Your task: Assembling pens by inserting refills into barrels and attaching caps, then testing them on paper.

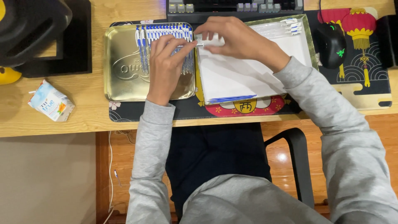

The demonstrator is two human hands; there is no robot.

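A gold metal tray (120,70) lies on the desk mat, with several blue-and-white pens (143,39) lined up in a row inside it. My left hand (166,68) reaches over the tray, its fingertips pinching the end of one small pen part (199,44) at the tray's right edge. My right hand (232,37) meets it from the right and grips the same pen. Under my right hand sits a shallow box (309,41) lined with white paper, with a few clear pen pieces (286,28) at its far right corner.
A black mouse (331,45) rests on the patterned mat (365,62) to the right. A keyboard (232,7) lies at the far edge. A small drink carton (50,101) lies at the left on the wooden desk. Black chair arm (298,161) below right.
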